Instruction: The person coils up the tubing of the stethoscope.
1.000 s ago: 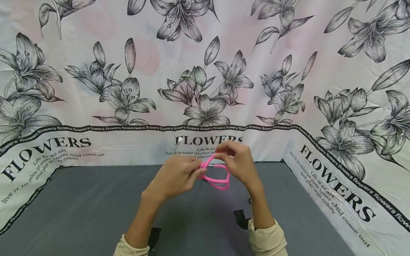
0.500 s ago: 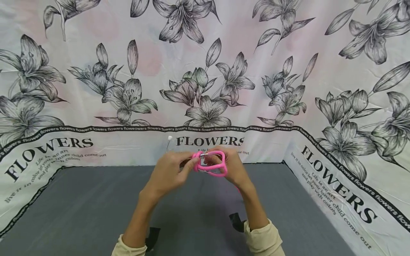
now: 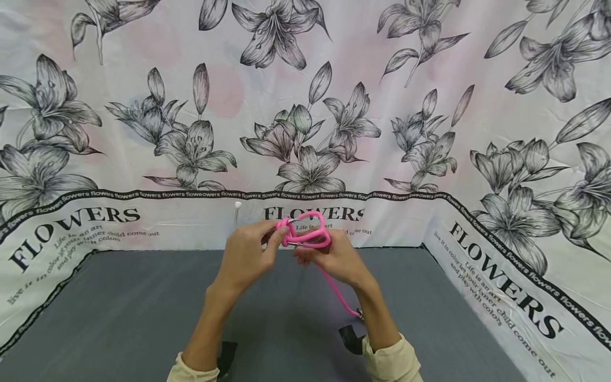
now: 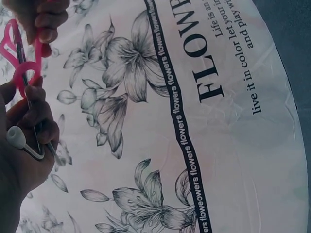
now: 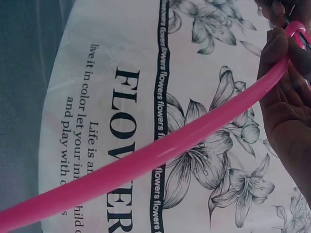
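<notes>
A stethoscope with pink tubing (image 3: 328,239) is held up in front of me between both hands. My left hand (image 3: 243,260) grips its metal ear tubes (image 4: 36,133), and a white ear tip (image 4: 16,137) sticks out beside the palm. Just beyond those fingertips, a pink coil (image 4: 30,69) goes around the metal. My right hand (image 3: 341,259) pinches the pink tube on the other side, below the loops. From there a length of tube (image 5: 160,150) hangs toward the right forearm, ending at a small metal piece (image 3: 360,314) partly hidden by the wrist.
Underneath is a dark grey tabletop (image 3: 157,313). A white cloth (image 3: 191,225) printed with flowers and lettering stands behind it and along both sides. Black straps (image 3: 350,339) show near both forearms.
The pink loops have shifted left and up. My right hand has gone from above the loops to below them, and the hanging tube now shows. The ear tip has moved left.
</notes>
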Demonstrator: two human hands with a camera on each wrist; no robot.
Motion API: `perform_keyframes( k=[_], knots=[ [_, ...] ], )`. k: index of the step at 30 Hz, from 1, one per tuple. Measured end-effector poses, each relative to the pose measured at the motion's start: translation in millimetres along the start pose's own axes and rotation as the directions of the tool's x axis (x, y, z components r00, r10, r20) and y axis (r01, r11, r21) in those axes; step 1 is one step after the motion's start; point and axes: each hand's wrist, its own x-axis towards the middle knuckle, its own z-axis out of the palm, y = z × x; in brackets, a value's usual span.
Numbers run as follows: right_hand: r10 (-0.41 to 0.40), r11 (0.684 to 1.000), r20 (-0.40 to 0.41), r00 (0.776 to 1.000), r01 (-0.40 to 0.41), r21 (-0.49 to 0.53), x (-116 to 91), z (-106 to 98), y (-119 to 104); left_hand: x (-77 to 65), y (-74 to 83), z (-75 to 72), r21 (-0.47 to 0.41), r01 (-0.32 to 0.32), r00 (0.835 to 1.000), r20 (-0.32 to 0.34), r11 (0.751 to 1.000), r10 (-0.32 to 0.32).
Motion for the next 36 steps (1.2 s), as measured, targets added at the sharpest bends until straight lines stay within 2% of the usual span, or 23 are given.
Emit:
perform_keyframes(
  k=[6,12,18,21,29,33,36],
  knots=[
    [0.027,0.994,0.012,1.000,-0.028,0.108,1,4,1,1.7,-1.5,3.7,0.066,-0.033,0.996,-0.079,0.997,0.038],
    [0.061,0.969,0.074,0.995,-0.077,0.234,2,10,1,2.6,-0.9,4.7,0.131,-0.039,0.981,-0.186,0.991,0.063],
    [0.014,0.968,0.123,0.992,-0.045,0.246,2,18,3,2.7,-4.0,4.4,0.160,-0.003,0.965,-0.259,0.987,0.045],
    [0.000,0.969,0.130,0.991,-0.032,0.246,3,21,3,2.6,-5.4,4.3,0.186,0.010,0.961,-0.273,0.982,0.042],
    [-0.012,0.985,0.144,0.989,-0.012,0.170,1,20,-1,1.9,-6.0,5.0,0.263,0.008,0.965,-0.257,0.965,0.062],
    [-0.036,0.997,0.184,0.982,0.022,0.075,0,19,-5,1.1,-8.4,6.4,0.281,0.016,0.963,-0.262,0.960,0.060],
    [-0.071,0.996,0.201,0.977,0.080,-0.039,-1,19,-11,1.2,-10.7,6.8,0.296,0.017,0.960,-0.270,0.955,0.067]
  ],
)
